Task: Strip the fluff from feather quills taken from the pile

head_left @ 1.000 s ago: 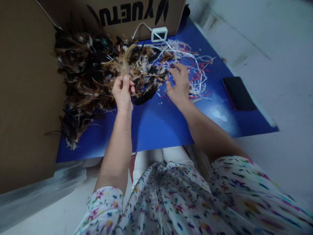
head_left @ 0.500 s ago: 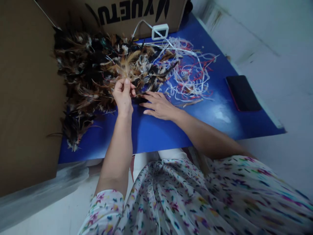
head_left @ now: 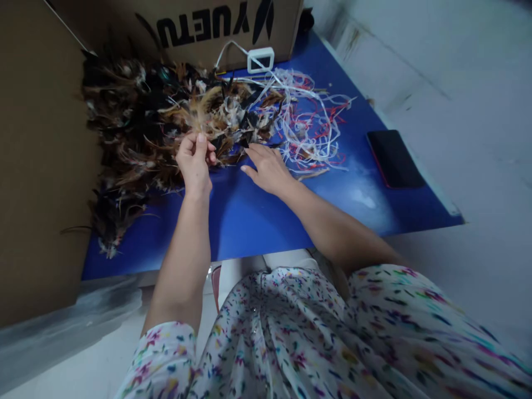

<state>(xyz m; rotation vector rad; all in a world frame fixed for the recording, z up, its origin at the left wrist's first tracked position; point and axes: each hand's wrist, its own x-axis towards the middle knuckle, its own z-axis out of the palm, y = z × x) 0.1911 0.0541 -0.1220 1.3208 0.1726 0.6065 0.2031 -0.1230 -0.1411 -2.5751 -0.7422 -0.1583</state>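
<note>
Tan feathers (head_left: 201, 113) rise from between the thumb and fingertips of my left hand (head_left: 194, 163), which is pinched closed on their lower ends. Behind and left of it spreads a large pile of brown and black feathers (head_left: 128, 127). My right hand (head_left: 268, 167) lies palm down on the blue table (head_left: 257, 221), fingers stretched out and thumb apart. Its fingertips reach the near edge of the feather pile. Just beyond this hand is a tangle of white and red strings (head_left: 311, 127).
A cardboard box (head_left: 224, 44) with printed letters stands at the back, and another cardboard panel (head_left: 37, 166) borders the left. A small white device (head_left: 260, 60) with a cord sits before the box. A dark phone (head_left: 394, 159) lies near the right edge, beside the wall.
The whole view has shifted, so things appear further left. My right hand's fingers have drawn closer together with the thumb spread out. My left hand still pinches the tan feathers.
</note>
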